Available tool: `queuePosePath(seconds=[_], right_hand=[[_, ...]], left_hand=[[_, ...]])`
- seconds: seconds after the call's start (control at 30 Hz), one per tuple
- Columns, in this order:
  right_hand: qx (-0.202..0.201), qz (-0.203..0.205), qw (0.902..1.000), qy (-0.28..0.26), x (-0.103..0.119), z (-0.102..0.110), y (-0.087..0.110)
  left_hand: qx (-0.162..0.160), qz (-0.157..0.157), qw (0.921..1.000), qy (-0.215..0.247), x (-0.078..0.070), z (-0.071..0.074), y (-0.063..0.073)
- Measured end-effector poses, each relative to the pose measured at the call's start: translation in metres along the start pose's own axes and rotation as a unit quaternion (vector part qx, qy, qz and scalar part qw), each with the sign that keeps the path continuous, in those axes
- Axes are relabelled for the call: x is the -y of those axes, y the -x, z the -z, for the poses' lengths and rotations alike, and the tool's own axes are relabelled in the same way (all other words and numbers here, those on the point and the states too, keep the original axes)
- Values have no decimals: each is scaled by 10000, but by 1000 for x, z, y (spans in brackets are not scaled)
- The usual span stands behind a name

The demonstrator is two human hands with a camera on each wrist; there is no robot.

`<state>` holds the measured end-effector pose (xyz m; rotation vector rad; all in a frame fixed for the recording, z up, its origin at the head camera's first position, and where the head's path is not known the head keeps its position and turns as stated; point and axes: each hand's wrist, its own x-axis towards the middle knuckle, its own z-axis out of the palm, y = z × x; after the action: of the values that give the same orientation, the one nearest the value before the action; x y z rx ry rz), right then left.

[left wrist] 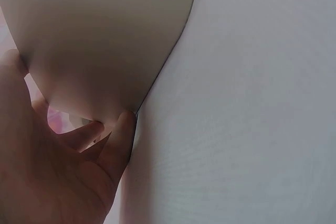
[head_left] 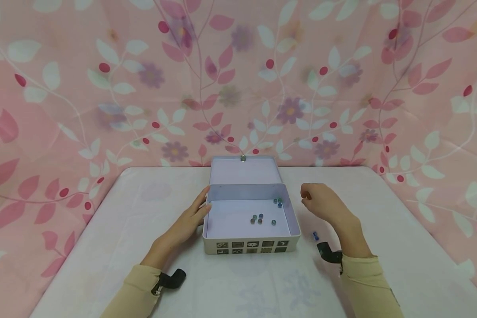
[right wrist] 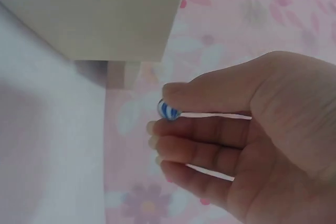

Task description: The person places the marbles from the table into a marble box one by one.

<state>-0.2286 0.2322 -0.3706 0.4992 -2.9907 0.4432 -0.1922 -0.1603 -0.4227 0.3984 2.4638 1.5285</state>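
Observation:
A pale tin box [head_left: 251,246] stands on the table with its lid [head_left: 245,171] swung back. Inside lie several glass marbles [head_left: 260,221], some near the middle and a few by the right back corner. My left hand [head_left: 191,219] grips the box's left side, the thumb up at the rim; in the left wrist view its fingertips [left wrist: 126,121] press the outer wall low down. To the right of the box, my right hand [head_left: 326,203] is raised, pinching a clear marble [right wrist: 169,110] with blue and white swirls between thumb and forefinger.
Blue marbles [head_left: 316,236] lie on the white tablecloth [head_left: 262,282] right of the box, close to the black wrist camera [head_left: 329,253]. Behind the table hangs a pink flowered curtain [head_left: 238,88]. Another black camera [head_left: 172,279] sits on the left wrist.

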Motion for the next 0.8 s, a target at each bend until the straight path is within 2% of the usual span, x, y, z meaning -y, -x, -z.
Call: queuePosePath(seconds=[0.33, 0.67, 0.8], right_hand=[[-399, 209, 9984, -339, 23, 4, 2], [-640, 651, 9948, -453, 38, -12, -4], [-618, 830, 9939, -385, 45, -17, -8]], left_hand=[[4, -23, 10000, 58, 3, 0, -2], [-27, 32, 10000, 69, 2, 0, -3], [-55, 67, 9999, 93, 7, -1, -6]])
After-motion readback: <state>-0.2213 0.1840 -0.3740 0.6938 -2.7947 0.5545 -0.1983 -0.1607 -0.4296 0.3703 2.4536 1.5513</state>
